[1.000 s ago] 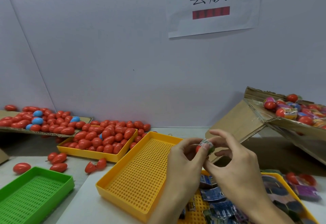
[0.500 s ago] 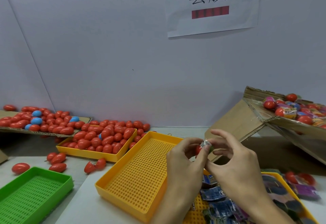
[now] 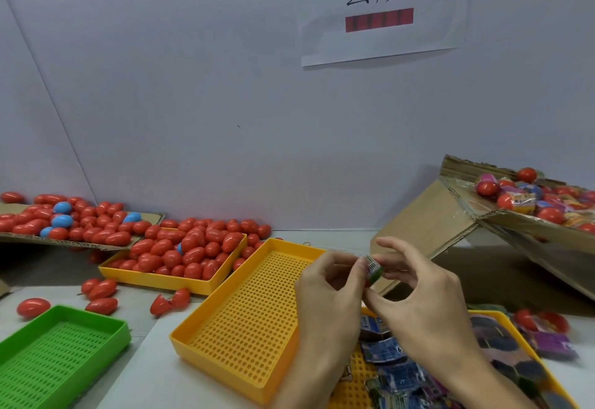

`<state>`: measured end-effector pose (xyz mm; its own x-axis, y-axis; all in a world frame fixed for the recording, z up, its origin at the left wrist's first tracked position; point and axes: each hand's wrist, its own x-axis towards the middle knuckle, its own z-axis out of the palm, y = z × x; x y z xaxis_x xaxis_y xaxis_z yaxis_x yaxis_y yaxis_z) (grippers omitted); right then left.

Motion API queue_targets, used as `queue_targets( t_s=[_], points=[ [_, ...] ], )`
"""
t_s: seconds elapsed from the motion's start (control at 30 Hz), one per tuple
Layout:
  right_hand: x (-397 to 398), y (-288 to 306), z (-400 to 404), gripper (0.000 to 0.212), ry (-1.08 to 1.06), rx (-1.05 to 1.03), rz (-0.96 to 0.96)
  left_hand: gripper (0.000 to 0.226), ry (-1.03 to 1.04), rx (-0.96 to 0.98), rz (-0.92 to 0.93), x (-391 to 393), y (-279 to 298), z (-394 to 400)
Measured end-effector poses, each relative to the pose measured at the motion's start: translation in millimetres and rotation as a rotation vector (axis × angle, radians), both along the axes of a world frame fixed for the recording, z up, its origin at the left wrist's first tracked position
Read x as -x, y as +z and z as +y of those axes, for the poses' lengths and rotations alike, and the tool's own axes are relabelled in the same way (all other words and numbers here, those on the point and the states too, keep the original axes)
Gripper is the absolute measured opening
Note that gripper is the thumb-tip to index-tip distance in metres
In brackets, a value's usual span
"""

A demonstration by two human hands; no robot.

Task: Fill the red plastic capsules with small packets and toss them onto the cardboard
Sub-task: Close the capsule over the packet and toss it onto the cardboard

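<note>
My left hand (image 3: 331, 292) and my right hand (image 3: 425, 299) meet above the right end of an empty yellow tray (image 3: 244, 321). Between their fingertips they pinch a small green and white packet (image 3: 373, 268); a sliver of red capsule shows just under it, mostly hidden by my fingers. Small packets (image 3: 396, 366) lie in a yellow tray (image 3: 512, 328) beneath my right wrist. Closed red capsules (image 3: 190, 250) fill another yellow tray at left. On the flat cardboard (image 3: 141, 237) at far left lie many red capsules and a few blue ones.
A green tray (image 3: 54, 354) stands at the lower left. Loose red capsules (image 3: 99, 289) lie on the table around it. A tilted cardboard box (image 3: 457, 231) at right holds wrapped and red capsules. A paper sign (image 3: 380, 9) hangs on the white wall.
Both hands stay in the same place and keep working the packet at the capsule. The packet now stands more on edge between the fingertips.
</note>
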<state>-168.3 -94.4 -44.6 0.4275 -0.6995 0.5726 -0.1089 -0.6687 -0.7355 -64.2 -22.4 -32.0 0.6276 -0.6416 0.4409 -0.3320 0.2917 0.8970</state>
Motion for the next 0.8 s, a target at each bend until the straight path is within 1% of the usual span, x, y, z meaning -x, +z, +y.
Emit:
queue_targets(
  t_s=[0.17, 0.37, 0.53, 0.6, 0.7, 0.73, 0.8],
  points=[
    [0.7, 0.7, -0.2, 0.064, 0.000, -0.034, -0.023, 0.010, 0.010, 0.025, -0.003, 2.0, -1.0, 0.7],
    [1.2, 1.3, -1.7, 0.061, 0.010, -0.060, -0.057, 0.008, -0.085, -0.010, 0.069, 2.3, 1.5, 1.3],
    [2.8, 0.6, -3.0, 0.061, 0.083, -0.074, -0.076, 0.006, -0.167, -0.004, 0.101, -2.5, 3.9, 3.0],
    [4.0, 0.6, -5.1, 0.054, 0.133, -0.144, -0.132, 0.008, -0.192, 0.003, 0.137, -6.8, 3.3, 2.9],
    [6.1, 3.0, -10.0, 0.036, 0.175, -0.270, -0.245, 0.012, -0.218, 0.011, 0.202, -12.0, 2.7, 2.7],
    [6.3, 4.3, -11.0, 0.034, 0.192, -0.308, -0.254, 0.017, -0.228, 0.010, 0.205, -13.1, 2.4, 2.7],
    [6.1, 4.9, -12.6, 0.041, 0.231, -0.385, -0.249, 0.027, -0.252, 0.004, 0.193, -15.2, 1.3, 3.5]
  ],
)
